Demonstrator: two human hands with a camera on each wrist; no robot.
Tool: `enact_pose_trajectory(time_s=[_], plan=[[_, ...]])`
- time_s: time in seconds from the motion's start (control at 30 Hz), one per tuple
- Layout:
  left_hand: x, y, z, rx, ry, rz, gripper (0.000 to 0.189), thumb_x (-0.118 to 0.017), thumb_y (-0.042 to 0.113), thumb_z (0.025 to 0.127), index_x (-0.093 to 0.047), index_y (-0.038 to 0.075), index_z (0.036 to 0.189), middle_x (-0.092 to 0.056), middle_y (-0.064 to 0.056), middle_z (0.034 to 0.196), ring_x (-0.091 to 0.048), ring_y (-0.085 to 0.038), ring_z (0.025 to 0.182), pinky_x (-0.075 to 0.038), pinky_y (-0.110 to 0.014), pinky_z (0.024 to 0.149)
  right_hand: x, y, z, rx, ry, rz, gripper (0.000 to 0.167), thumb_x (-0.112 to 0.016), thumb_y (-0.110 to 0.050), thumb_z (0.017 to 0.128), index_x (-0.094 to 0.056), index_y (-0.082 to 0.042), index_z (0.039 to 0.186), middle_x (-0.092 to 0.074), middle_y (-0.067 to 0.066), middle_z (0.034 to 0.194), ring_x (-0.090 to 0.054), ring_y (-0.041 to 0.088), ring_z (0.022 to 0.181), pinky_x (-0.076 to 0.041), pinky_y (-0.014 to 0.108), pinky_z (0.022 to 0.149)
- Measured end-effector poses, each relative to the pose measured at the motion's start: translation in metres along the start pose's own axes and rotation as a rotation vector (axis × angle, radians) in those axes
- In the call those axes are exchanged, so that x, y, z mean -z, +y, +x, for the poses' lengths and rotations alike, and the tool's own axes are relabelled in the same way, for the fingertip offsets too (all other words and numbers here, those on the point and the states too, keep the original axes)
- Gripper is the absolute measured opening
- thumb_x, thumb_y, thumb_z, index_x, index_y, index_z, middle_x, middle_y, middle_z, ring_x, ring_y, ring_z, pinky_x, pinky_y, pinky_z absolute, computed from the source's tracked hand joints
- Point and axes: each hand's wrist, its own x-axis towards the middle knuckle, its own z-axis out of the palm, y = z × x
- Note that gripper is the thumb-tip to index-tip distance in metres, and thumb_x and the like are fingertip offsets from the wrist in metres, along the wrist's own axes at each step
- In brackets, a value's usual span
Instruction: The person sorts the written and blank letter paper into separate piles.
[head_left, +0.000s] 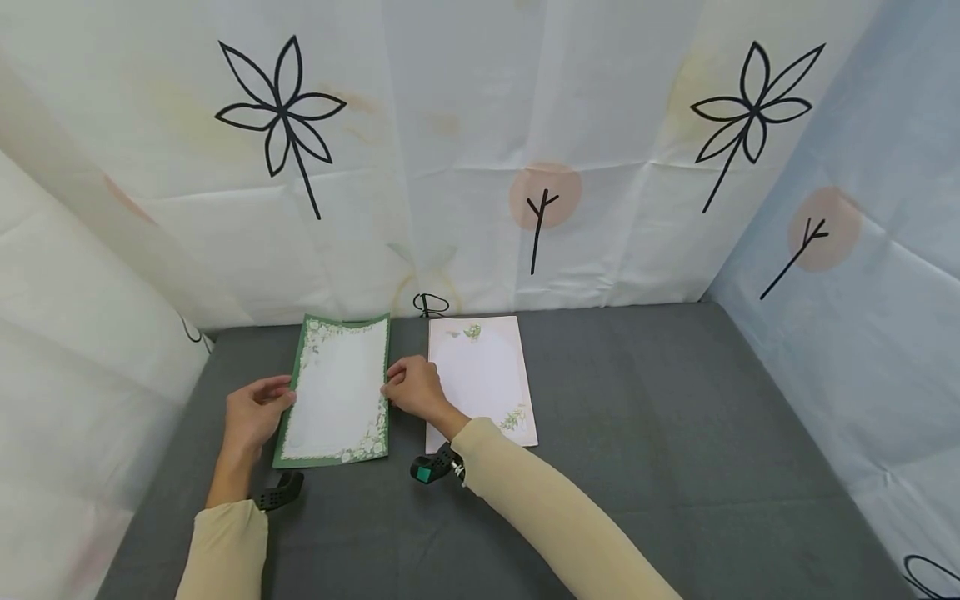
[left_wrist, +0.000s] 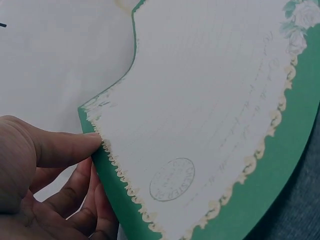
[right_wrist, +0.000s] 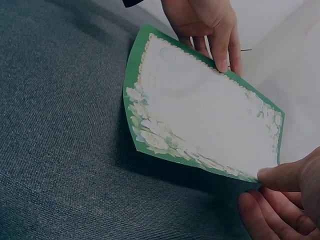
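A sheet of stationery paper (head_left: 337, 392) with a green edge and a floral border is held between both hands. My left hand (head_left: 258, 410) pinches its left edge, thumb on top and fingers beneath, as the left wrist view shows. On the opposite long edge my right hand (head_left: 416, 387) pinches it between thumb and fingers. In the right wrist view the green-edged paper (right_wrist: 200, 115) bows and casts a shadow on the cloth below it. A second sheet, pale pink with leaf prints (head_left: 480, 375), lies flat to the right, partly behind my right wrist.
Dark grey cloth (head_left: 660, 417) covers the table. White fabric (head_left: 450, 83) printed with flowers stands along the back, with more fabric at the left (head_left: 67, 375) and a bluish side panel (head_left: 862, 333) at the right. Each wrist carries a black camera (head_left: 281, 492).
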Motion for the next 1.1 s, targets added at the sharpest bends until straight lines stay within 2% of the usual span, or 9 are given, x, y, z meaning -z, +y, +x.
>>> enact_pose_trajectory(time_s=[0.2, 0.4, 0.47, 0.53, 0.57, 0.63, 0.7, 0.83, 1.1], plan=[[-0.002, -0.009, 0.002, 0.003, 0.006, 0.029, 0.035, -0.064, 0.006, 0.098, -0.063, -0.006, 0.131, -0.064, -0.022, 0.114, -0.057, -0.025, 0.102, -0.043, -0.022, 0.073, -0.003, 0.001, 0.002, 0.009, 0.009, -0.126, 0.017, -0.077, -0.006, 0.088, -0.075, 0.001, 0.103, -0.069, 0.000, 0.077, -0.061, 0.009, 0.065, -0.049, 0.024, 0.061], [-0.001, -0.013, 0.003, -0.005, 0.006, 0.058, 0.035, -0.064, 0.004, 0.098, -0.062, -0.010, 0.130, -0.064, -0.026, 0.112, -0.059, -0.035, 0.104, -0.042, -0.024, 0.070, -0.007, 0.003, 0.002, 0.012, -0.001, -0.271, 0.021, -0.077, -0.009, 0.089, -0.076, 0.000, 0.108, -0.071, 0.001, 0.079, -0.064, 0.012, 0.069, -0.051, 0.026, 0.065], [-0.001, -0.014, 0.004, -0.005, 0.004, 0.074, 0.036, -0.064, 0.004, 0.097, -0.061, -0.011, 0.129, -0.064, -0.026, 0.110, -0.059, -0.036, 0.101, -0.043, -0.024, 0.067, -0.008, 0.004, 0.002, 0.021, -0.005, -0.301, 0.017, -0.077, -0.009, 0.089, -0.077, 0.001, 0.103, -0.070, 0.001, 0.074, -0.063, 0.012, 0.066, -0.050, 0.026, 0.063], [-0.002, -0.015, 0.004, -0.003, 0.003, 0.091, 0.036, -0.065, 0.003, 0.096, -0.061, -0.011, 0.129, -0.064, -0.025, 0.109, -0.059, -0.034, 0.097, -0.043, -0.024, 0.065, -0.009, 0.004, 0.002, 0.021, -0.013, -0.311, 0.008, -0.076, -0.008, 0.089, -0.076, 0.000, 0.090, -0.064, -0.001, 0.065, -0.058, 0.011, 0.058, -0.046, 0.024, 0.057], [-0.001, -0.016, 0.005, -0.006, 0.001, 0.098, 0.036, -0.065, 0.003, 0.096, -0.061, -0.012, 0.129, -0.064, -0.025, 0.108, -0.059, -0.033, 0.095, -0.043, -0.024, 0.063, -0.010, 0.004, 0.002, 0.021, -0.014, -0.311, 0.009, -0.076, -0.008, 0.089, -0.074, -0.002, 0.083, -0.060, -0.002, 0.060, -0.054, 0.010, 0.054, -0.043, 0.024, 0.054], [-0.002, -0.017, 0.005, -0.009, -0.004, 0.114, 0.036, -0.065, 0.002, 0.095, -0.061, -0.012, 0.128, -0.064, -0.025, 0.107, -0.059, -0.032, 0.093, -0.043, -0.024, 0.062, -0.011, 0.005, 0.001, 0.024, -0.013, -0.311, 0.028, -0.075, -0.006, 0.090, -0.062, -0.007, 0.065, -0.047, -0.005, 0.050, -0.041, 0.009, 0.046, -0.033, 0.024, 0.048], [-0.002, -0.018, 0.005, -0.008, -0.006, 0.123, 0.036, -0.065, 0.002, 0.095, -0.061, -0.013, 0.128, -0.063, -0.026, 0.106, -0.059, -0.032, 0.092, -0.043, -0.024, 0.061, -0.012, 0.004, 0.000, 0.031, -0.008, -0.305, 0.044, -0.074, -0.004, 0.089, -0.047, -0.013, 0.056, -0.035, -0.007, 0.046, -0.030, 0.008, 0.044, -0.026, 0.024, 0.046], [-0.003, -0.019, 0.005, 0.001, -0.016, 0.128, 0.037, -0.066, 0.001, 0.095, -0.061, -0.013, 0.128, -0.063, -0.028, 0.108, -0.059, -0.035, 0.095, -0.044, -0.026, 0.063, -0.012, 0.005, -0.002, 0.053, 0.002, -0.289, 0.055, -0.072, -0.002, 0.088, -0.032, -0.017, 0.054, -0.025, -0.008, 0.045, -0.019, 0.008, 0.044, -0.019, 0.024, 0.045], [-0.004, -0.020, 0.006, 0.006, -0.026, 0.160, 0.037, -0.065, 0.002, 0.095, -0.060, -0.013, 0.129, -0.062, -0.025, 0.107, -0.059, -0.034, 0.094, -0.043, -0.029, 0.065, -0.014, 0.007, -0.003, 0.060, 0.017, -0.297, 0.053, -0.074, -0.003, 0.088, -0.035, -0.017, 0.054, -0.027, -0.008, 0.045, -0.022, 0.009, 0.045, -0.021, 0.025, 0.046]])
